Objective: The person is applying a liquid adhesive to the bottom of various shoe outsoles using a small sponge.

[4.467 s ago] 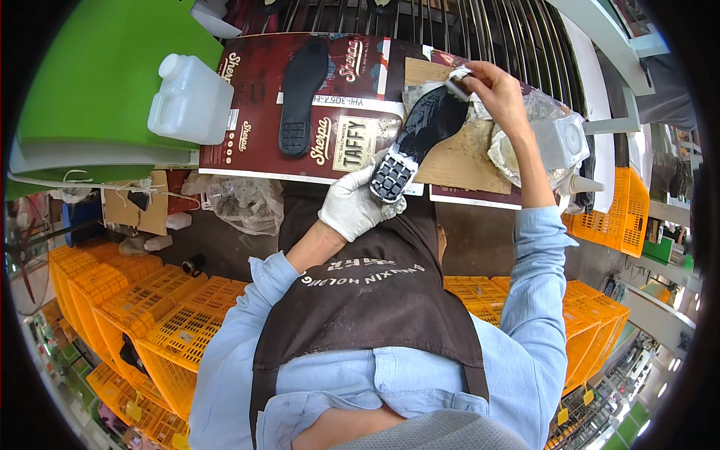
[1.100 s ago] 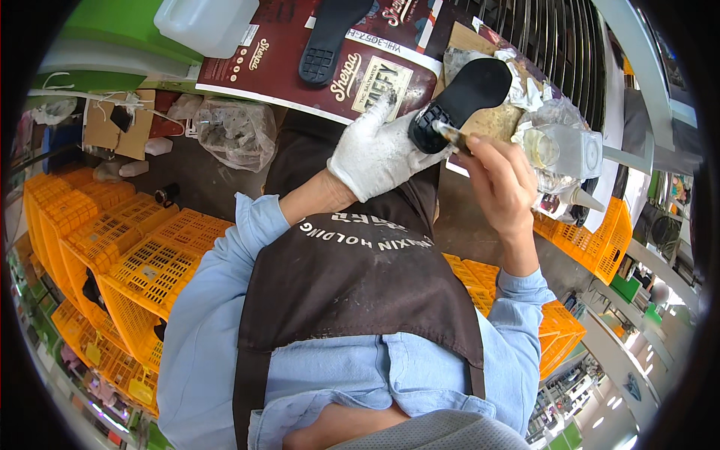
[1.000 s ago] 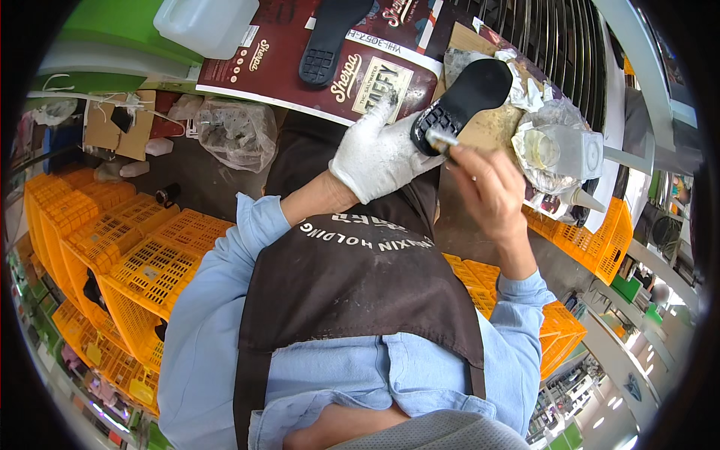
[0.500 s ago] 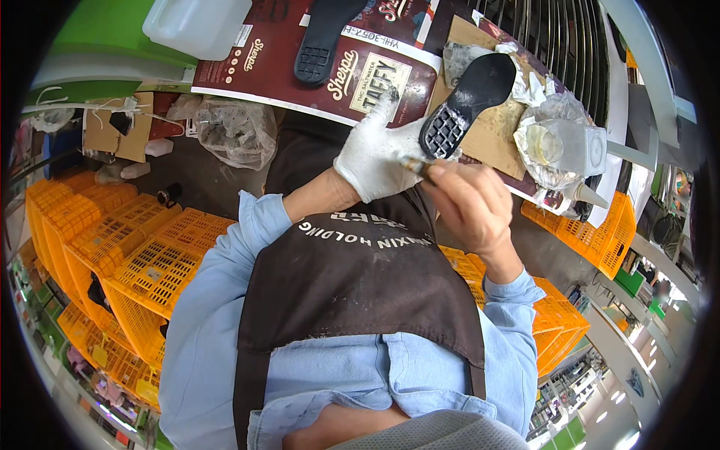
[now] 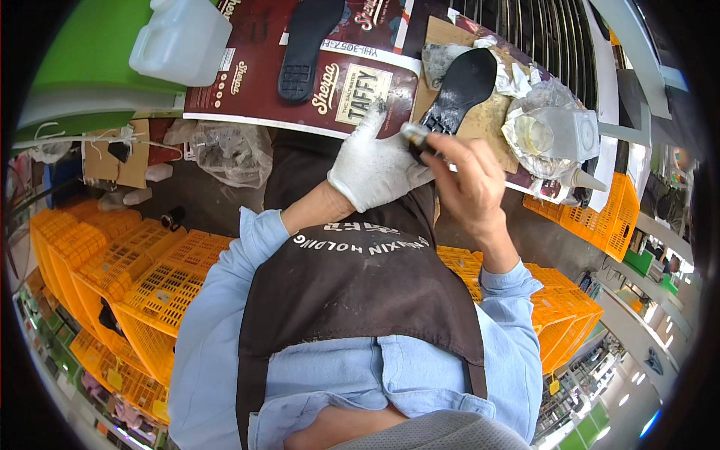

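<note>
A black shoe sole [image 5: 466, 84] lies at a slant, its forefoot over brown cardboard and its gridded heel toward me. My left hand [image 5: 373, 166], in a white glove with a smudged thumb, is at the heel; its thumb stands apart while its other fingers go under the sole, partly hidden. Bare, my right hand [image 5: 474, 176] pinches a small brush [image 5: 415, 133], whose pale tip is over the heel. Wet, shiny streaks show on the sole's middle. Farther left, a second black sole [image 5: 311, 41] rests on the maroon printed board [image 5: 255, 101].
A clear bottle [image 5: 574, 135] and a cup of yellowish liquid [image 5: 532, 137] stand on crumpled plastic at right. A white jug [image 5: 184, 45] is at the far left. Orange crates [image 5: 161, 289] sit below on both sides. Metal rods [image 5: 547, 37] run along the back right.
My right hand has moved up and slightly left, bringing the brush from beside the glove onto the heel. The whole view has shifted slightly.
</note>
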A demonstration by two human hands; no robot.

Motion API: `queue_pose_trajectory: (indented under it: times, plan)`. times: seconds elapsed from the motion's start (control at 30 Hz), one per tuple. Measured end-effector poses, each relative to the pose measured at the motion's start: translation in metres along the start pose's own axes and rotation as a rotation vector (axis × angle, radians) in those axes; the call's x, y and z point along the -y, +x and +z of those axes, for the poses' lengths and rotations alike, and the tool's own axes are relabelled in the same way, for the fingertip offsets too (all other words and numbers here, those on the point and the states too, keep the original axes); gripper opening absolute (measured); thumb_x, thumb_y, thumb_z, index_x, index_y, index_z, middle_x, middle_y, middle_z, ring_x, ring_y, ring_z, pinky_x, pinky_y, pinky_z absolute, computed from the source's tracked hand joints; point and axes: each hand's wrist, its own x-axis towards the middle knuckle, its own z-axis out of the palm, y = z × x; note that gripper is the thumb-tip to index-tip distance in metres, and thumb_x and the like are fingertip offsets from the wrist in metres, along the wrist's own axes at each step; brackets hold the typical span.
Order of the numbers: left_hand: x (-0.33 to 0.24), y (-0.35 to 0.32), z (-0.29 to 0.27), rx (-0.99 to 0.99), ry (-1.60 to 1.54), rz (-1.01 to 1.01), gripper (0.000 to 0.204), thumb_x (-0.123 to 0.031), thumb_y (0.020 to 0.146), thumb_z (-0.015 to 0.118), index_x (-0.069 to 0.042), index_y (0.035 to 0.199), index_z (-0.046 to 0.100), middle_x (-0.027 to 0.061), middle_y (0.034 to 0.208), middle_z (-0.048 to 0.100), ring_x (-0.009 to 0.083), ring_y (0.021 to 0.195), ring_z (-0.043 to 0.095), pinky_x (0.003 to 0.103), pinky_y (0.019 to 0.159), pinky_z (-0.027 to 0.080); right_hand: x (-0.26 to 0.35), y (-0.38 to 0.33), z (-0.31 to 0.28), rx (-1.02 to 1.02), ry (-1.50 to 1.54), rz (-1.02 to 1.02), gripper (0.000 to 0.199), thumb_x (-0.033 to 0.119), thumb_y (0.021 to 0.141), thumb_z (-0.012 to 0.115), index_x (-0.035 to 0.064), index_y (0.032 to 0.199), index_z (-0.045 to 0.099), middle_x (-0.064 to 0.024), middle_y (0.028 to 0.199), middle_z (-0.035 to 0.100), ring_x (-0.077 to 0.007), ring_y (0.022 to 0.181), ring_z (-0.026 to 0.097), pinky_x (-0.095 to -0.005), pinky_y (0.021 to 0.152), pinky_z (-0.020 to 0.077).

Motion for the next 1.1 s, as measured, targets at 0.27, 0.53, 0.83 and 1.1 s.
queue_pose_trajectory:
  times: [0.27, 0.53, 0.83, 1.1]
  plan:
    - [0.002, 0.006, -0.004, -0.094, 0.099, 0.018, 0.057, -0.044, 0.102, 0.032, 0.002, 0.135, 0.04, 0.0201, 0.126, 0.054, 0.0367, 0.118, 0.053, 0.051, 0.104, 0.042, -0.038, 0.012, -0.007, -0.079, 0.294, 0.591, 0.038, 0.009, 0.081, 0.073, 0.0037, 0.116, 0.062, -0.0075, 0.085, 0.067, -0.0107, 0.07, 0.06, -0.0258, 0.063, 0.0495]
    - [-0.006, 0.009, -0.022, -0.171, 0.193, 0.044, 0.046, -0.03, 0.103, 0.036, 0.002, 0.136, 0.037, 0.0232, 0.126, 0.053, 0.0395, 0.112, 0.057, 0.047, 0.094, 0.052, -0.191, 0.018, -0.017, -0.177, -0.054, 0.61, 0.04, 0.013, 0.083, 0.071, 0.001, 0.12, 0.061, -0.0085, 0.086, 0.071, -0.0127, 0.076, 0.064, -0.0283, 0.07, 0.0511]
    - [-0.01, 0.006, -0.021, -0.077, 0.147, 0.108, 0.042, -0.027, 0.102, 0.038, -0.021, 0.144, 0.036, 0.0142, 0.135, 0.049, 0.0358, 0.111, 0.058, 0.052, 0.092, 0.053, -0.217, 0.022, -0.028, -0.191, 0.146, 0.574, 0.039, 0.012, 0.082, 0.071, 0.0024, 0.119, 0.061, -0.0066, 0.084, 0.07, -0.0107, 0.073, 0.063, -0.0266, 0.068, 0.0511]
    - [-0.015, -0.008, -0.01, -0.047, 0.15, 0.111, 0.046, -0.027, 0.1, 0.041, -0.014, 0.145, 0.035, 0.0183, 0.137, 0.045, 0.0385, 0.116, 0.053, 0.05, 0.092, 0.05, -0.203, 0.056, -0.027, -0.191, 0.08, 0.602, 0.037, 0.012, 0.082, 0.071, 0.0033, 0.117, 0.063, -0.0077, 0.084, 0.07, -0.013, 0.074, 0.065, -0.0287, 0.065, 0.0523]
